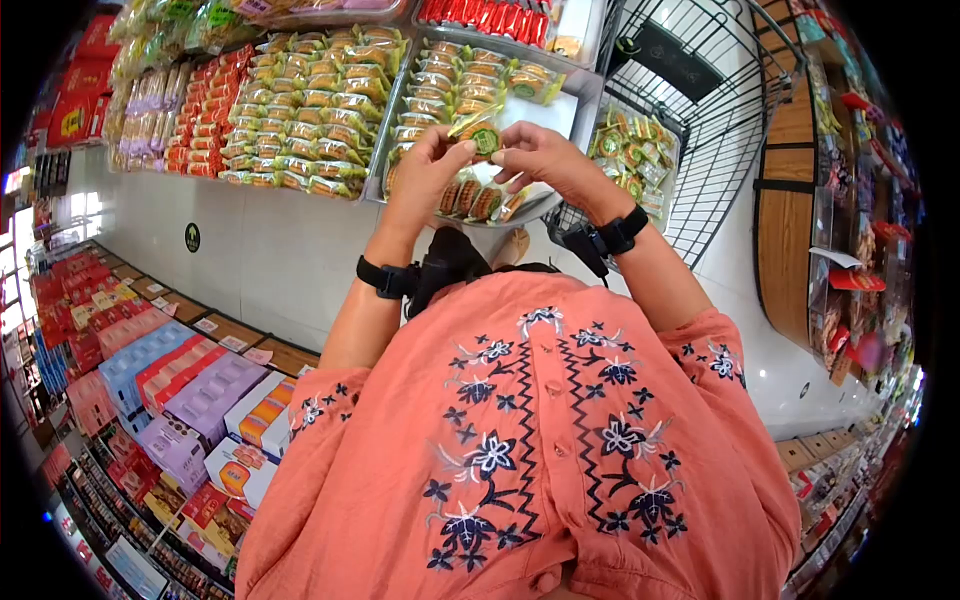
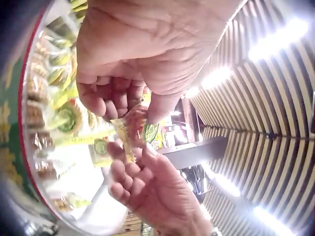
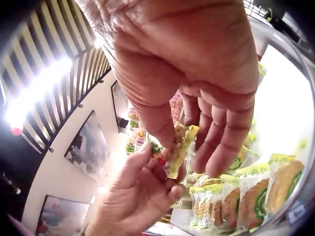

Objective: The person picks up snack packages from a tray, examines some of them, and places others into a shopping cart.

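Note:
Both hands hold one small wrapped cookie [image 1: 485,140], in a clear wrapper with yellow crimped ends and a round green label, above a display bin. My left hand [image 1: 428,172] pinches its left side between thumb and fingers. From the right, my right hand [image 1: 552,162] pinches the other side with thumb and forefinger, its remaining fingers loosely bent. The left wrist view shows the wrapper [image 2: 135,127] between both thumbs. Below the hands, a row of similar cookies [image 3: 253,196] stands on edge in the bin; more lie stacked on its far side.
A white bare patch [image 1: 548,112] of the bin shows on the right. Left of it are bins of yellow-wrapped cookies [image 1: 305,115] and red packets [image 1: 207,110]. A black wire shopping cart [image 1: 710,190] stands right, with wrapped packets [image 1: 635,150] at its near side. Boxed goods [image 1: 195,390] fill a shelf behind left.

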A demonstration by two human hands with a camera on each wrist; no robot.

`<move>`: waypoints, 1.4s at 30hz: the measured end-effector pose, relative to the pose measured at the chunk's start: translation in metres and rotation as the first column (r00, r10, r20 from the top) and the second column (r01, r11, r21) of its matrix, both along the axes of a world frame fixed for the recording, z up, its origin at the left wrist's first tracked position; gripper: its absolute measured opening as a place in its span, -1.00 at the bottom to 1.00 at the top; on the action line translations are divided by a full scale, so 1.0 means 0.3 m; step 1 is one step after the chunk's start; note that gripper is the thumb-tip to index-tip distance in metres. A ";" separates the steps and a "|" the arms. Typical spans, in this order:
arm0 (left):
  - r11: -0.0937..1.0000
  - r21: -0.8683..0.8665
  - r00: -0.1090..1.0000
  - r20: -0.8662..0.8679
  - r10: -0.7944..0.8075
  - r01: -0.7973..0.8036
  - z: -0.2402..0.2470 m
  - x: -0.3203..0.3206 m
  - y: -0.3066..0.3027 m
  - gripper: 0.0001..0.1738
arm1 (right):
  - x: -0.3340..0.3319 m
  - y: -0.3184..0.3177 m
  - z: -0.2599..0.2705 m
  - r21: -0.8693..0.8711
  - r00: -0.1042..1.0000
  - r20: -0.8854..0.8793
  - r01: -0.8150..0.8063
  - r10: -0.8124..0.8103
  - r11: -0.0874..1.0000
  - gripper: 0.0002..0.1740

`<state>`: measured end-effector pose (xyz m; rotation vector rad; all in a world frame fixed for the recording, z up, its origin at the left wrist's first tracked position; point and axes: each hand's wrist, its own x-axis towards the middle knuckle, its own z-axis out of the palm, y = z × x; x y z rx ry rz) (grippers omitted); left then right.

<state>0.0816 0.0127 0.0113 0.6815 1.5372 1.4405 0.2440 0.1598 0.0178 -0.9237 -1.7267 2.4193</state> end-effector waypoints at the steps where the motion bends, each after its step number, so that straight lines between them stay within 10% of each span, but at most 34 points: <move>1: 0.998 -0.050 0.972 -0.230 -0.046 0.036 0.017 -0.012 0.000 -0.61 | 0.000 -0.001 0.003 0.033 1.000 0.006 -0.009 0.009 0.999 -0.51; 3: 0.984 -0.168 0.759 -0.632 -0.158 0.065 0.065 -0.040 0.004 -0.64 | 0.010 0.013 0.008 0.202 0.999 0.021 0.026 -0.031 0.979 -0.50; 7: 0.948 -0.252 0.430 -0.847 -0.313 0.195 0.070 -0.045 0.025 -0.62 | 0.022 0.040 -0.016 0.487 0.999 0.053 -0.028 0.002 0.873 -0.47; 14: 0.944 -0.246 0.229 -0.928 -0.295 0.222 -0.045 -0.033 0.033 -0.65 | -0.006 0.012 -0.168 0.683 0.979 0.133 -0.204 0.155 0.702 -0.62; 26: 0.987 -0.115 0.186 -0.973 -0.134 0.113 -0.072 -0.063 0.023 -0.72 | -0.082 -0.012 -0.281 0.662 0.963 0.237 -0.256 0.128 0.704 -0.62; 33: 0.983 -0.174 0.587 -0.791 -0.174 0.057 -0.015 -0.021 -0.063 -0.76 | -0.086 -0.018 -0.241 0.430 0.975 0.213 -0.158 0.070 0.889 -0.66; 42: 0.927 -0.364 0.481 -0.800 -0.359 0.088 -0.024 0.014 -0.042 -0.70 | -0.100 -0.007 -0.221 0.277 0.957 0.261 -0.202 0.129 0.939 -0.64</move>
